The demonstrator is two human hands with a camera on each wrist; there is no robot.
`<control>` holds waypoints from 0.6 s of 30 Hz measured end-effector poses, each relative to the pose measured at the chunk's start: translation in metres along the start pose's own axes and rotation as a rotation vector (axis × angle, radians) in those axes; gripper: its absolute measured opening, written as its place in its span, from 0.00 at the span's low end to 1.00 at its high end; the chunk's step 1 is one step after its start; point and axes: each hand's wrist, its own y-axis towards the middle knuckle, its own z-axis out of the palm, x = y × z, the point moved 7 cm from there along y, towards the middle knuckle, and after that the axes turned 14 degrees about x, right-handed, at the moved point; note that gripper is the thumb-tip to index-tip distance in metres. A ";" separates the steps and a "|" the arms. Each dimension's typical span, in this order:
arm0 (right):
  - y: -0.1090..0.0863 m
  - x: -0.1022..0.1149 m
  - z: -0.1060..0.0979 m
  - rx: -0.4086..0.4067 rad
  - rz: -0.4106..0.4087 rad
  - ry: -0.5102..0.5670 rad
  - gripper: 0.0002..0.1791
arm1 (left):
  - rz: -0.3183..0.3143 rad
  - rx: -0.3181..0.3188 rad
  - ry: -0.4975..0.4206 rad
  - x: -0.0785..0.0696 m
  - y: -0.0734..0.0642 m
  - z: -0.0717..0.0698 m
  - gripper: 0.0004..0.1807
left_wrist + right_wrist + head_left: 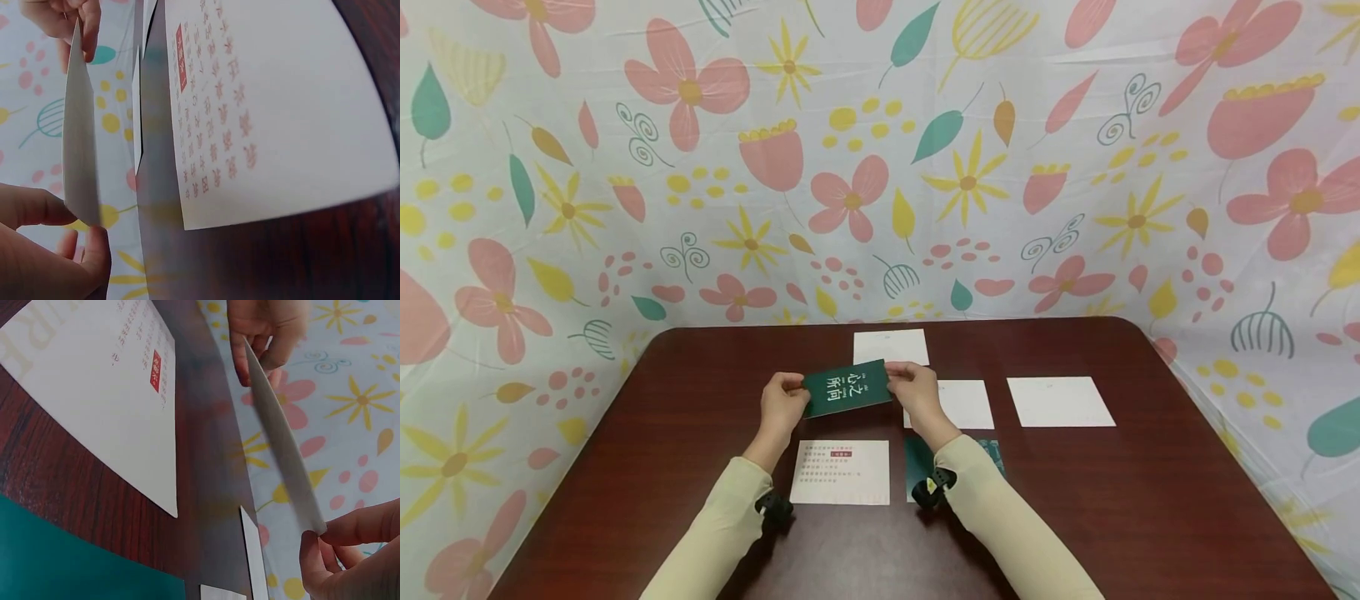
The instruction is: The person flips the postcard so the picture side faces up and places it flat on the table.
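A dark green card with white characters is held up above the table between both hands. My left hand pinches its left end, and my right hand pinches the right end. Seen from the wrists, the card shows a pale back, nearly edge-on, with thumb and fingers at each end. Below it on the table lies a white card printed with red characters. A teal card lies beneath the right wrist, partly hidden by the sleeve.
White cards lie farther back: one at the far edge, one behind the right hand, and one to the right. They rest on a dark red-brown table. A flower-patterned cloth hangs behind it.
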 end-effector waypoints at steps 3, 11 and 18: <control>0.001 -0.001 -0.001 -0.015 -0.007 -0.008 0.19 | -0.007 0.013 0.006 0.000 0.001 0.000 0.18; 0.003 -0.004 0.001 -0.055 -0.013 -0.106 0.19 | -0.042 0.031 0.061 0.003 0.008 -0.001 0.19; 0.004 -0.006 0.004 -0.009 0.015 -0.209 0.18 | -0.046 0.102 0.204 0.005 0.010 0.001 0.23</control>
